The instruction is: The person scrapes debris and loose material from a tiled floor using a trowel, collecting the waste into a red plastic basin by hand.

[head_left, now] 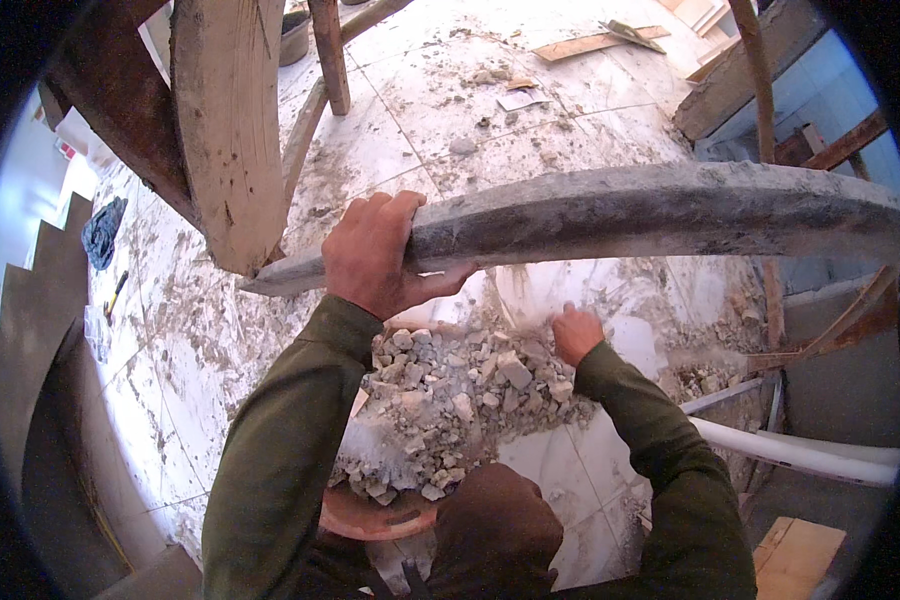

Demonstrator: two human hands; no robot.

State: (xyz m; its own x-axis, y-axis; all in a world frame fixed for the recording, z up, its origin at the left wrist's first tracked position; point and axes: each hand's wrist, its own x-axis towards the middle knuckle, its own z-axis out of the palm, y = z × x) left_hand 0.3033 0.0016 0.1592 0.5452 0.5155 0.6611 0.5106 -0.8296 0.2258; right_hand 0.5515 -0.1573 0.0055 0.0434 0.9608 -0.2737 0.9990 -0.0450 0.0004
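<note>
A long, dust-covered grey plank (610, 215) spans the view from left of centre to the right rim. My left hand (375, 250) grips it near its left end, fingers over the top edge and thumb stretched along the lower side. Below it lies a heap of broken rubble (450, 390), grey-white chunks mixed with powder. A reddish-orange basin (380, 520) shows its rim under the near side of the heap. My right hand (577, 335) is low at the heap's right edge, its fingers curled; what they hold, if anything, is hidden.
A thick wooden post (230, 130) stands close on the left. Dark steps (30, 330) line the left side. Loose boards (590, 45) lie on the dirty tiled floor (400, 110) ahead. A white pipe (800, 452) and a wooden piece (798, 558) are at the right.
</note>
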